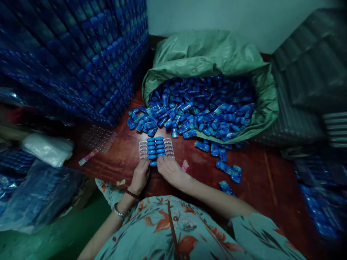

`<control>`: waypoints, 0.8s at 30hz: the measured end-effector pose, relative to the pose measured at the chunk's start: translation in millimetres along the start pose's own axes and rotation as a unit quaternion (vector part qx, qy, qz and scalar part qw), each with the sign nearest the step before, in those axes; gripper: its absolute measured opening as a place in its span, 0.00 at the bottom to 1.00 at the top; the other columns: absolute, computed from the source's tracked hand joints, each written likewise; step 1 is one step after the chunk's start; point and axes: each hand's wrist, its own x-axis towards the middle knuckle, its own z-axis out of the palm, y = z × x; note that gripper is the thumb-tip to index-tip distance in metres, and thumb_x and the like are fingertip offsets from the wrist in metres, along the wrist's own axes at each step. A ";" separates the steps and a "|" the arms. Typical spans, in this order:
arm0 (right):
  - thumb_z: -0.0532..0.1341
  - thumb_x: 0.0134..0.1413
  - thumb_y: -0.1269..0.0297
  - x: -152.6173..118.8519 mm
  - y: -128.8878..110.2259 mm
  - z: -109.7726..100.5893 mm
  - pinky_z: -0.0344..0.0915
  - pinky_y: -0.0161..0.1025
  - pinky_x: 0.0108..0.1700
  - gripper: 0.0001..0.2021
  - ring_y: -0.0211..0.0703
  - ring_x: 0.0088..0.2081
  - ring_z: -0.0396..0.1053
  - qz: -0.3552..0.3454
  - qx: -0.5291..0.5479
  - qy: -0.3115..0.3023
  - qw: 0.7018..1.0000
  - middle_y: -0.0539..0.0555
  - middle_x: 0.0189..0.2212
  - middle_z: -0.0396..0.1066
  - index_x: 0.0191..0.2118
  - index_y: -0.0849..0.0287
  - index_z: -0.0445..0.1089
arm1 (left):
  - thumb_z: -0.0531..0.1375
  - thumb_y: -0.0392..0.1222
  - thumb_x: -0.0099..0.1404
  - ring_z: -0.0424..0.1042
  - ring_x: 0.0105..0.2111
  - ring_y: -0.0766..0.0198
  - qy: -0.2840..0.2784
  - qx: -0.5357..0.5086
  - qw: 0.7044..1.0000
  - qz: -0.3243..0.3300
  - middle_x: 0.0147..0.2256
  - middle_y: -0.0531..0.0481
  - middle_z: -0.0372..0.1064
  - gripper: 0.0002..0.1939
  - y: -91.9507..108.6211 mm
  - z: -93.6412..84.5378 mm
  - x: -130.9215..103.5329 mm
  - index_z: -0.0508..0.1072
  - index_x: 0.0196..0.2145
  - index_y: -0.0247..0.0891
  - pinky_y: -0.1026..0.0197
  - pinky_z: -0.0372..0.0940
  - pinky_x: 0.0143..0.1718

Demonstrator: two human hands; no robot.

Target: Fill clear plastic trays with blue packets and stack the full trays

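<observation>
A clear plastic blister tray (142,147) lies on the red-brown table, its two middle columns filled with shiny blue oval pieces (151,143) and its outer cavities see-through. At its near edge, one more blue oval piece (153,163) sits between my two hands. My left hand (141,176) has its fingertips closed at that piece's left end. Bent over the tray's near right part, my right hand (170,170) has its fingers pressed together beside the same piece. Whatever lies under its fingertips is hidden.
A green woven sack (267,94) spills small blue packets (189,108) behind the tray. Stacked blue-filled trays (108,61) rise at left, stacked clear trays (306,72) at right. Loose packets (229,169) and an empty tray (99,139) lie on the table (260,195).
</observation>
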 end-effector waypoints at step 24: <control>0.48 0.62 0.57 19.6 29.4 45.6 0.55 0.52 0.57 0.23 0.51 0.61 0.50 0.088 0.197 0.162 0.963 0.58 0.61 0.52 0.61 0.52 0.53 | 0.44 0.45 0.70 0.52 0.60 0.59 0.040 -0.047 0.990 -0.127 0.60 0.44 0.52 0.24 -15.6 9.5 29.6 0.48 0.62 0.44 0.50 0.53 0.58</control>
